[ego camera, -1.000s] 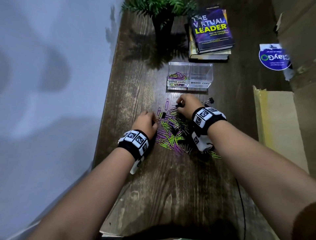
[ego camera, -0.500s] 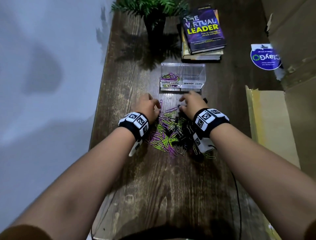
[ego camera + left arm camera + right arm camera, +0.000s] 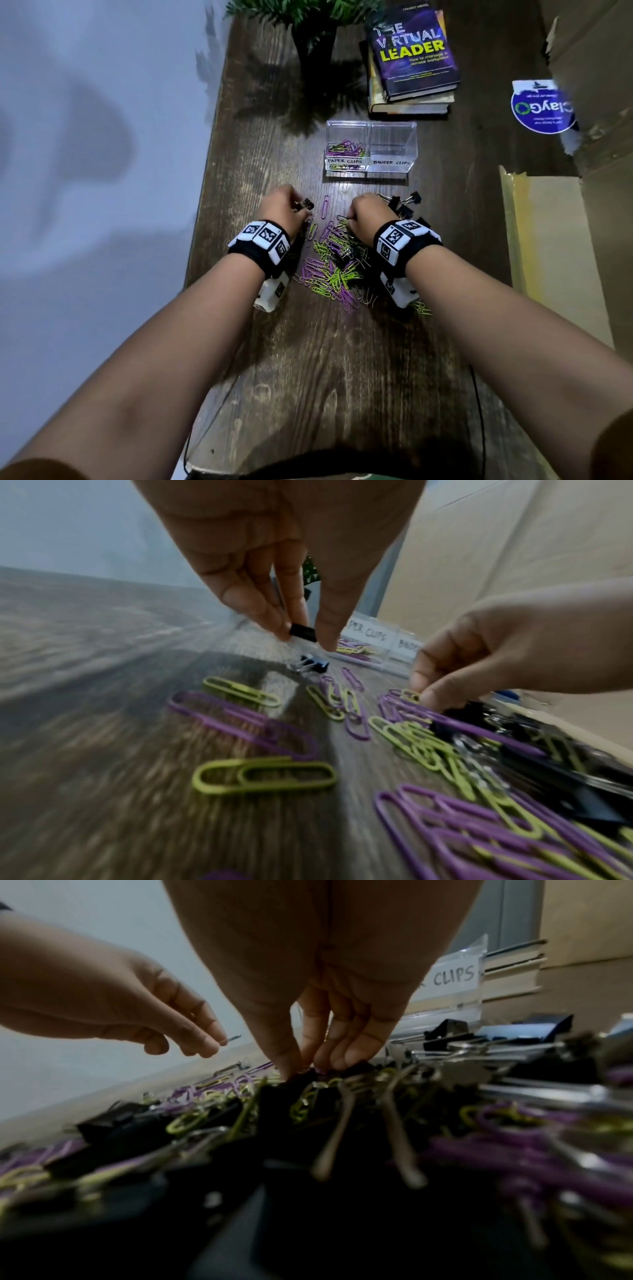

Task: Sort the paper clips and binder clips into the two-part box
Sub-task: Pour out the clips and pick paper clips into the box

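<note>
1. both hands sit at the far edge of the clip pile. the left hand has moved forward and left from the pile's near-left edge where it was a second ago, and now has a small black binder clip pinched between thumb and fingertips, lifted just clear of the table.
2. the right hand has dropped back a little toward the pile; its fingers are bunched and curled down into the tangle of black binder clips and coloured paper clips. whether it has actually closed on one, i cannot tell.
3. what that means: one binder clip looks picked and ready to carry. the two-part box stands just beyond the hands; its "paper clips" half already holds purple and green clips, while the "binder clips" half looks bare, so sorting seems early, with most of the pile unsorted.
4. pose: both forearms reach straight ahead, wrists low, knuckles up, fingers pointing down at the table. a second binder clip lies on the wood just beneath the left hand's pinch, and more binder clips lie beside the right hand.
5. likely next is a short carry to the right-hand compartment.
</note>
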Tool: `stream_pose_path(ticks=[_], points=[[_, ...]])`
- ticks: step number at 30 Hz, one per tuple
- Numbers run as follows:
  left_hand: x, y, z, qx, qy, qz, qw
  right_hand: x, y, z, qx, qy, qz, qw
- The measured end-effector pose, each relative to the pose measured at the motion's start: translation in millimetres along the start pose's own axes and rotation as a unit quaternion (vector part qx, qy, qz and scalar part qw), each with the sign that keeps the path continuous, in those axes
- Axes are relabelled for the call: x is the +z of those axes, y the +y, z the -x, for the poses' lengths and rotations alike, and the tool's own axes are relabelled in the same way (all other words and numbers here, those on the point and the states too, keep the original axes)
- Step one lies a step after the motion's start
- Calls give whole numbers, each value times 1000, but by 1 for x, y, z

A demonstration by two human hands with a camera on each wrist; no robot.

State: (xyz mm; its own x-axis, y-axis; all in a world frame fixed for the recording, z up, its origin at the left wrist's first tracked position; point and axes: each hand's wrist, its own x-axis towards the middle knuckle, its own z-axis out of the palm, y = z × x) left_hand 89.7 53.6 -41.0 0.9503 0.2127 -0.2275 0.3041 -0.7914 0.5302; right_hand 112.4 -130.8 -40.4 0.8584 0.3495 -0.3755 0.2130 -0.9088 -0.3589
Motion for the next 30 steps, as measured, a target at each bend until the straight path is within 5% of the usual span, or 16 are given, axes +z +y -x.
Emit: stream_pose_path(ticks=[6,10,12,16,18,19,23,30], points=[[2,0,-6,-69,4,18,997,-3,3,2,13,-11,5,1000],[2,3,11,-94,50,11,994,-13,15,2,84,14,-180,980],[8,4,24,-115,23,1,993,-17,21,-2,115,16,-310,944],[24,10,40,-93,-30,-59,993,-28,15,2,185,17,-559,808],[28,16,43,-67,-27,-79,994,-30,14,4,191,3,-588,786],[28,19,44,-53,-26,-90,994,-29,13,4,182,-10,-563,806],[27,29,48,-17,-18,-125,992,-20,7,7,118,-52,-244,961],[26,33,43,7,-53,-136,989,2,-15,8,17,-20,-4,1000]])
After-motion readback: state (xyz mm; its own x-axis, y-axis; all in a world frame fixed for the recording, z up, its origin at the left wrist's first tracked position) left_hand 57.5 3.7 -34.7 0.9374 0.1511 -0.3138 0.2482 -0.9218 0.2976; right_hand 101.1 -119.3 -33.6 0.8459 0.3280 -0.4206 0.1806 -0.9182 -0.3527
